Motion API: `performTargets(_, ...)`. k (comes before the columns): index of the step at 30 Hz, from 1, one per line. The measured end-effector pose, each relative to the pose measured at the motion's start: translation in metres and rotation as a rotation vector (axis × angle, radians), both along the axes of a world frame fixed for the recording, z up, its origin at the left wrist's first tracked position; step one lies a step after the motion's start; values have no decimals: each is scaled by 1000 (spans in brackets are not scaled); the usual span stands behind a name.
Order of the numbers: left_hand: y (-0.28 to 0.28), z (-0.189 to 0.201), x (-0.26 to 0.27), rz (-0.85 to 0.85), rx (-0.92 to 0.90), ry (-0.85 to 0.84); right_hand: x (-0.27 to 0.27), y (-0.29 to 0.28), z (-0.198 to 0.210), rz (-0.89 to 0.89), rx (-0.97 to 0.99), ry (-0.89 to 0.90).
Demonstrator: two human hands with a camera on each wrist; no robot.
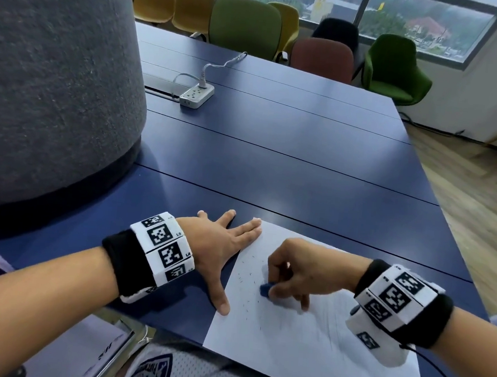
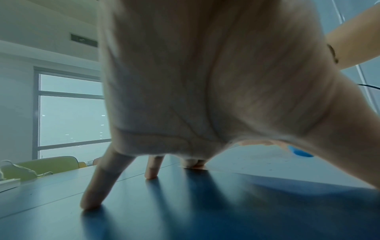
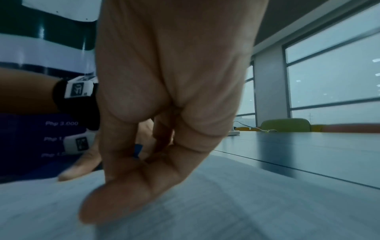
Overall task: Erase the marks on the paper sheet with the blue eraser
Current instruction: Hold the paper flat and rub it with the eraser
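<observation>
A white paper sheet (image 1: 302, 343) lies on the dark blue table (image 1: 273, 160) near its front edge. Small dark marks and eraser crumbs (image 1: 248, 278) are scattered over its left part. My right hand (image 1: 288, 273) pinches the blue eraser (image 1: 265, 289) and presses it onto the paper; its little finger touches the sheet. In the right wrist view a sliver of the eraser (image 3: 138, 150) shows between the fingers. My left hand (image 1: 224, 243) lies spread flat, fingertips and thumb on the sheet's left edge. The left wrist view shows the eraser (image 2: 300, 151) beyond the thumb.
A big grey felt-covered column (image 1: 55, 81) stands on the table at the left. A white power strip (image 1: 197, 95) with a cable lies farther back. Green, yellow and red chairs (image 1: 246, 22) line the far side. The table's right edge (image 1: 438, 199) drops to a wooden floor.
</observation>
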State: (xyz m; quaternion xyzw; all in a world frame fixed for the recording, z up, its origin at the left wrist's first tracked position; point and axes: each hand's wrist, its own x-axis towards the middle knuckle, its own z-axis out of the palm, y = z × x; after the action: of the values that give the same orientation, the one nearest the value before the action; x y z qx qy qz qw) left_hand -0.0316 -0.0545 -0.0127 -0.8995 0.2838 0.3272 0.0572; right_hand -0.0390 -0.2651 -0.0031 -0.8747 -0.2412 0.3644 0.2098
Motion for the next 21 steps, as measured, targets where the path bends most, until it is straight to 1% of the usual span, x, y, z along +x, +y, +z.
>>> performTargets(1, 0, 0, 0, 0, 1, 1, 4, 0, 0, -26, 10, -16)
performTargets(4, 0, -1, 0, -4, -3, -7, 22, -4, 2, -165, 26, -142)
performTargets(6, 1, -2, 0, -6, -5, -12, 26, -5, 2, -198, 17, -182)
performTargets(10, 0, -1, -1, -3, -16, -9, 19, 0, 0, -115, -26, -144)
performTargets(11, 0, -1, -1, -2, -16, -6, 22, 0, 0, -129, -30, -147)
performTargets(15, 0, -3, 0, 1, -19, -2, 36, -4, 0, -298, 14, -203)
performTargets(19, 1, -2, 0, -1, -19, 1, 25, 3, -2, -230, -44, -144)
performTargets(21, 1, -2, 0, -1, -17, 4, 30, 3, 0, -280, -44, -137)
